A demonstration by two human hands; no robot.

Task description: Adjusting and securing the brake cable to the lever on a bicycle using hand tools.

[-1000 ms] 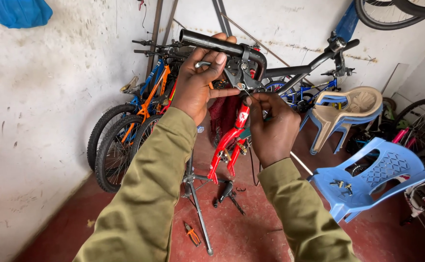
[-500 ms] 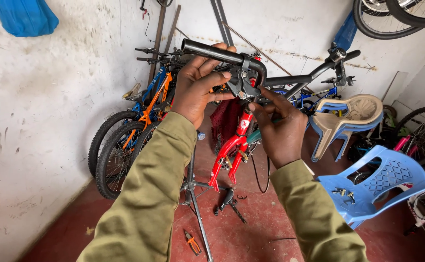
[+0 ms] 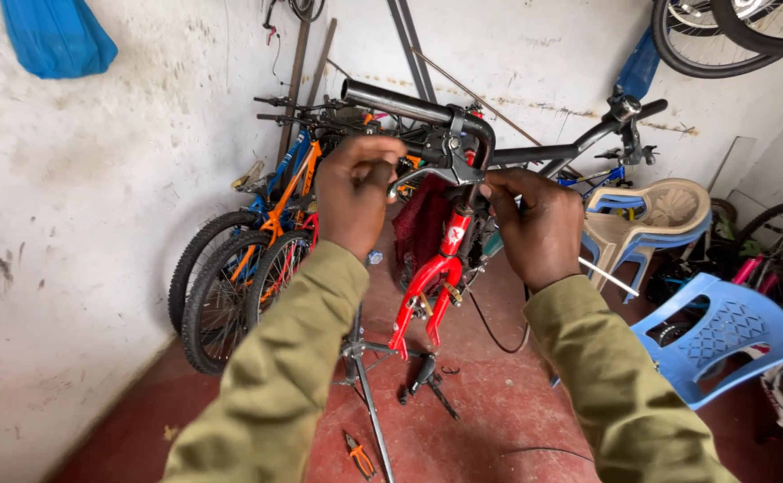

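Your left hand [image 3: 358,192] has moved lower at frame centre, fingers closed on the brake lever [image 3: 427,172]; your right hand [image 3: 535,224] still pinches the cable [image 3: 474,199] below the handlebar [image 3: 409,105].

I see no screens, signs or boxes around me. The only label is a small white decal [image 3: 453,234] on the red fork [image 3: 436,277], at about six o'clock from my hands. Up at eleven o'clock, a blue plastic bag [image 3: 56,38] hangs against the white wall [image 3: 69,224].
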